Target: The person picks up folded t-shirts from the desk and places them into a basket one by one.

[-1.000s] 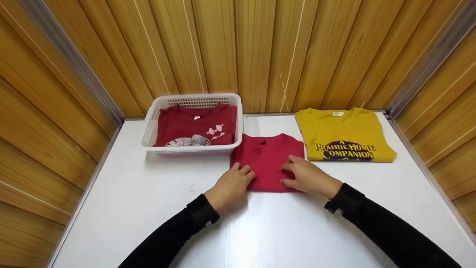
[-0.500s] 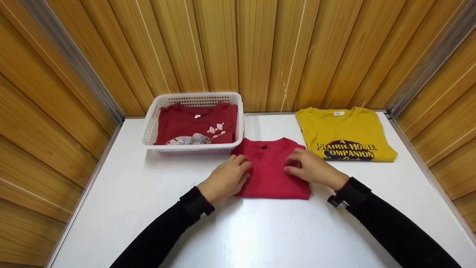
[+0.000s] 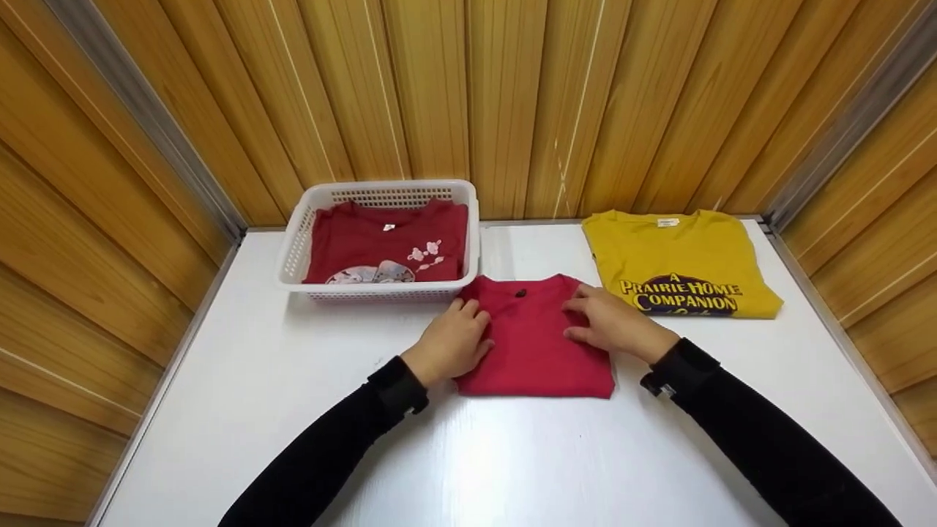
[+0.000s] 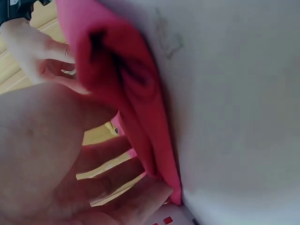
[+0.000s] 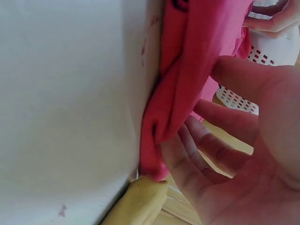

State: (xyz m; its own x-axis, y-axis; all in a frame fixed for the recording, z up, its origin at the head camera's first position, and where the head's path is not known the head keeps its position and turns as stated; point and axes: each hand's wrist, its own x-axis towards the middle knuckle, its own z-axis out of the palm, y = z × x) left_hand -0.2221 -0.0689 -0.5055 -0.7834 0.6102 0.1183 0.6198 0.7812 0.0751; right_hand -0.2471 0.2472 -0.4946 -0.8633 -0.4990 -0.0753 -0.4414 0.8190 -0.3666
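A folded pinkish-red T-shirt (image 3: 538,351) lies flat on the white table, its neckline with a dark mark toward the back wall. My left hand (image 3: 452,340) rests along its left side, fingers on the cloth near the upper left corner. On the opposite side my right hand (image 3: 611,322) touches the right edge, its fingertips on top of the fabric. The left wrist view shows the stacked folds of the shirt (image 4: 140,98) beside loosely extended fingers. In the right wrist view, slightly bent fingers touch the shirt's folded edge (image 5: 187,79) without curling round it.
A white perforated basket (image 3: 381,293) holding a folded dark red T-shirt (image 3: 366,249) stands at the back left, close to the pinkish-red one. At the back right lies a folded yellow T-shirt (image 3: 670,256) with lettering. Wood-patterned walls (image 3: 505,110) enclose the table (image 3: 219,380).
The pinkish-red T-shirt has slid a little toward me and slightly right, away from the back wall. Both hands have shifted along its sides toward its upper corners.
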